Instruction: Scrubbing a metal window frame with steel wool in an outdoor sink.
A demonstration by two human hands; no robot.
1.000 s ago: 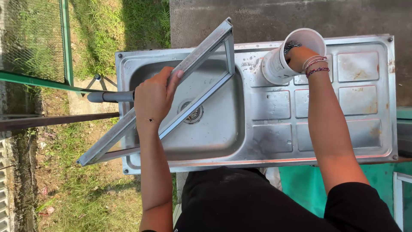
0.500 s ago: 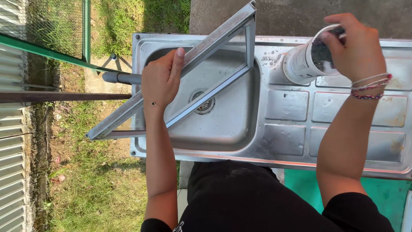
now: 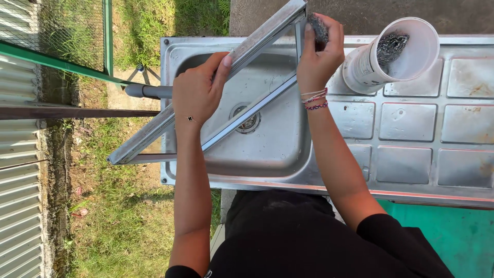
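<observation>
Scrubbing is only beginning: my left hand (image 3: 198,92) is gripping the glass-paned metal frame (image 3: 226,87) over the sink (image 3: 267,154) while my right hand (image 3: 319,54) is pinching steel wool (image 3: 318,28) against its top corner, the rest untouched.

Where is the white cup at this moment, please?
In the head view, the white cup stands tilted on the right side, on the sink's drainboard near its back edge, just right of the right hand, with a steel scourer inside.

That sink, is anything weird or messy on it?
Yes. A triangular metal frame lies tilted across the sink, one end sticking out past its left edge. The white cup lies tipped on the draining board, which has rusty brown stains.
</observation>
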